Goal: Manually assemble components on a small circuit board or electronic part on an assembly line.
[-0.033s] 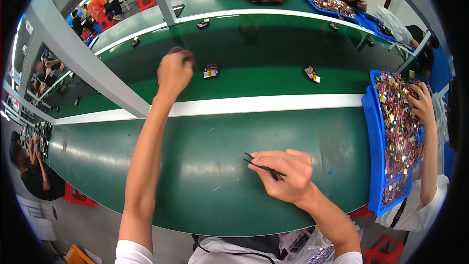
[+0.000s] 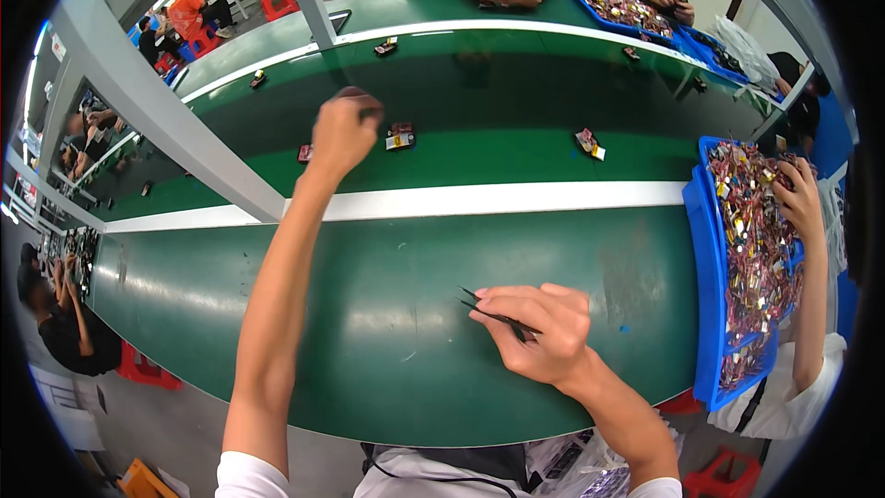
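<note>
Over the far green belt strip, my left hand (image 2: 345,136) is closed round a small dark reddish piece (image 2: 365,103), smeared by motion. Just to its right on the belt lies a small dark unit with a white and yellow label (image 2: 399,136). Partly hidden by the left wrist is another small reddish unit (image 2: 304,154). My right hand (image 2: 544,327) hovers above the near green tabletop (image 2: 369,360), closed round black tweezers (image 2: 502,316). Their tips point left and stand slightly apart, with nothing between them.
A white rail (image 2: 516,199) divides tabletop and belt. Grey posts (image 2: 175,101) rise at left. A blue bin (image 2: 708,286) full of small wired parts stands at right, a co-worker's hand (image 2: 800,194) in it. Another unit (image 2: 590,144) lies on the belt. Co-workers sit opposite.
My left hand has shifted slightly right with the dark piece, uncovering more of the reddish unit by its wrist. The right hand and tweezers have hardly moved.
</note>
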{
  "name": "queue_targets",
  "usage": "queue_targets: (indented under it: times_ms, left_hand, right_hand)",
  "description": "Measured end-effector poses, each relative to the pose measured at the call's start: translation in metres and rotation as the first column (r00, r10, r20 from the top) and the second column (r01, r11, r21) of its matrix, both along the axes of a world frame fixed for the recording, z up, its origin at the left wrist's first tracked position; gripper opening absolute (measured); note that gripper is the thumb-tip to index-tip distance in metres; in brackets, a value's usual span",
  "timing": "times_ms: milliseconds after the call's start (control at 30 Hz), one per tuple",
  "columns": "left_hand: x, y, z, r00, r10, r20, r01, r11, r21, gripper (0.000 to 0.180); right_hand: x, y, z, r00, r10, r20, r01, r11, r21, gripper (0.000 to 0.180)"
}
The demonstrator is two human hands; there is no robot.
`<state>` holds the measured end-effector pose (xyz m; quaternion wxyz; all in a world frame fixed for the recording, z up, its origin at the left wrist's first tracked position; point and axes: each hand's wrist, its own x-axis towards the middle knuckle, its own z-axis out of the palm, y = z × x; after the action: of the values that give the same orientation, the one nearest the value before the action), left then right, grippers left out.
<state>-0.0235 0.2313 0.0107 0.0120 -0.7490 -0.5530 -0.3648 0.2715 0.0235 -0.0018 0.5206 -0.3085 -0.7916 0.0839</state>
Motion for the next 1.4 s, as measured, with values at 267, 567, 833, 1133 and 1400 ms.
queue_targets:
  times_ms: [267,567,833,1133,1400]
  left_hand:
    - [0.016,0.023,-0.008,0.994,-0.053,-0.093,0.029,0.968,-0.248,0.012]
    - [0.007,0.032,-0.006,0.996,-0.055,-0.074,0.018,0.906,-0.423,0.015]
    - [0.007,0.007,0.008,0.989,-0.095,-0.115,0.044,0.923,-0.383,0.014]
    - [0.015,-0.073,0.021,0.956,-0.039,0.291,0.173,0.876,-0.451,0.020]
    - [0.056,-0.179,0.004,0.702,0.181,0.689,0.434,0.658,-0.615,0.017]
  right_hand:
    - [0.003,0.001,-0.003,0.999,-0.010,-0.034,0.010,1.000,-0.011,0.021]
    - [0.007,0.001,-0.007,0.999,-0.002,-0.032,0.001,1.000,-0.017,0.021]
    - [0.008,0.001,-0.009,0.999,-0.002,-0.041,0.001,0.999,-0.037,0.021]
    - [0.008,0.003,-0.007,0.998,0.011,-0.060,-0.014,0.999,-0.052,0.020]
    - [0.011,-0.002,0.000,0.963,-0.122,-0.239,0.016,0.914,-0.406,0.020]
